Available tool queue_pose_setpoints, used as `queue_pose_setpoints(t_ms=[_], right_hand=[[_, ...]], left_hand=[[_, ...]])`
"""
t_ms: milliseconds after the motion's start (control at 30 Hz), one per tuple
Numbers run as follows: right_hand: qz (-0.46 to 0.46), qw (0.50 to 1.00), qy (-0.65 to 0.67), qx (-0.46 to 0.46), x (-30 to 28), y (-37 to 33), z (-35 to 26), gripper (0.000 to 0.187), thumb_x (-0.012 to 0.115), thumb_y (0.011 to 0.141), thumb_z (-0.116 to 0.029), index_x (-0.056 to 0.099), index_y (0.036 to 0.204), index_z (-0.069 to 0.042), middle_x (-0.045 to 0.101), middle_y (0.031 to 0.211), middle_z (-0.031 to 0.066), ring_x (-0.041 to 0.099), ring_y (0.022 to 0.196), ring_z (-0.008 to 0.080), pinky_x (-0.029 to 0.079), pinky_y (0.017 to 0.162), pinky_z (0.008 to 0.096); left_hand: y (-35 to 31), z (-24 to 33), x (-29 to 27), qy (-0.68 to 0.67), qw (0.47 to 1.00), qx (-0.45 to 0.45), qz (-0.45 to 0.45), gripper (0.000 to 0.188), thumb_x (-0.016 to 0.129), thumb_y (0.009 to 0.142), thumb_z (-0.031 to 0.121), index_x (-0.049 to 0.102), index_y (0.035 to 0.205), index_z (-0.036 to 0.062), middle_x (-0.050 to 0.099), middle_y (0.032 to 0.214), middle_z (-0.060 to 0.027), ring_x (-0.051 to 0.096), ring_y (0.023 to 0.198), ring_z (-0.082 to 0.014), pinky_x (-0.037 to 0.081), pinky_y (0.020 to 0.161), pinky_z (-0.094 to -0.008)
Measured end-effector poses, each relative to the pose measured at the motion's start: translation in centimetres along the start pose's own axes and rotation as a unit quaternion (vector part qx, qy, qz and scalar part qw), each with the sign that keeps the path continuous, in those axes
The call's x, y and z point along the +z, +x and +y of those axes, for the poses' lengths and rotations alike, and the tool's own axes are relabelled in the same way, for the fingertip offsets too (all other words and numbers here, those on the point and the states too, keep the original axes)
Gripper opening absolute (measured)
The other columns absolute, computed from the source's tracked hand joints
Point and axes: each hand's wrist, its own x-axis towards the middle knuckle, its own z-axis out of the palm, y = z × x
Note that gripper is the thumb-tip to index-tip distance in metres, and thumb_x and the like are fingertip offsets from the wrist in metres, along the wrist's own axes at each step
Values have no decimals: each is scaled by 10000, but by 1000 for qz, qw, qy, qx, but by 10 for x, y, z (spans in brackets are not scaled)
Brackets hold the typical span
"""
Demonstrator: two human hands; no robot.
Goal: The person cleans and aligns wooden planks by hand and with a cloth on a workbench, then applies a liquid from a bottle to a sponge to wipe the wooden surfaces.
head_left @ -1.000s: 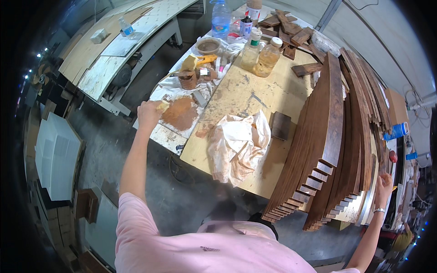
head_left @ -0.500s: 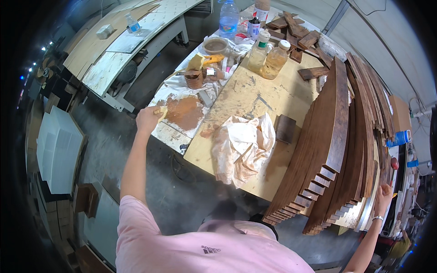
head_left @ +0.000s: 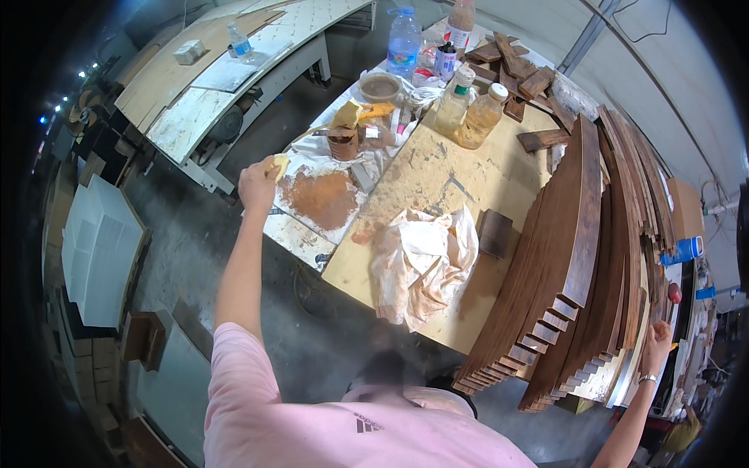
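My left hand (head_left: pixel 257 186) pinches a small pale yellow piece (head_left: pixel 281 165) that looks like sponge. It hovers at the left edge of the white bench, just beside a patch of brown powder (head_left: pixel 322 198). Behind the patch stands a brown-stained can (head_left: pixel 342 145), with a yellow sponge (head_left: pixel 347 115) and a flat blade across its top. My right hand (head_left: pixel 658 343) is at the far right, past the stacked brown wooden strips (head_left: pixel 538 257). Its fingers look closed; what they hold, if anything, I cannot make out.
A stained white cloth (head_left: pixel 425 261) and a dark block (head_left: pixel 495 233) lie on the pale board (head_left: pixel 359 265). Two bottles of yellowish liquid (head_left: pixel 480 121) stand behind them, near wood offcuts (head_left: pixel 523 74). Another worktable (head_left: pixel 175 129) is at the far left.
My left hand has risen away from the powder patch toward the bench's far left, still with the yellow piece. My right hand has barely moved. The whole view has shifted slightly.
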Motion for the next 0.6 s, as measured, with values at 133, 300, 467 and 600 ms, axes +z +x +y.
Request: queue_pose_setpoints(t_ms=[133,300,467,600], right_hand=[[10,999,-19,-25,-2,-6,-3,200,673,889,-58,602,1047,44,608,1072,70,626,927,180,494,848,298],[-9,999,-48,-9,-9,-16,-29,128,651,850,1,575,941,50,569,1129,103,590,1044,227,453,924,314],[34,986,-119,-112,-13,-22,-2,195,640,859,-19,579,1033,42,620,1024,73,639,886,163,497,832,298],[16,996,-60,-56,-12,-18,14,182,644,861,-23,579,1018,40,615,1026,71,634,920,172,499,833,293]], left_hand=[[9,10,10,33,996,4,-81,268,729,827,234,748,1085,165,707,929,-132,647,895,-342,518,803,-453],[9,6,9,35,998,20,-46,228,740,813,252,765,1029,183,714,883,-138,668,871,-353,526,779,-467],[2,14,5,13,1000,-5,-2,208,734,810,256,772,1007,199,721,895,-142,685,888,-356,530,787,-464],[-1,19,3,-84,990,-103,-39,218,675,884,301,754,1049,182,718,907,-147,680,839,-330,524,780,-444]])
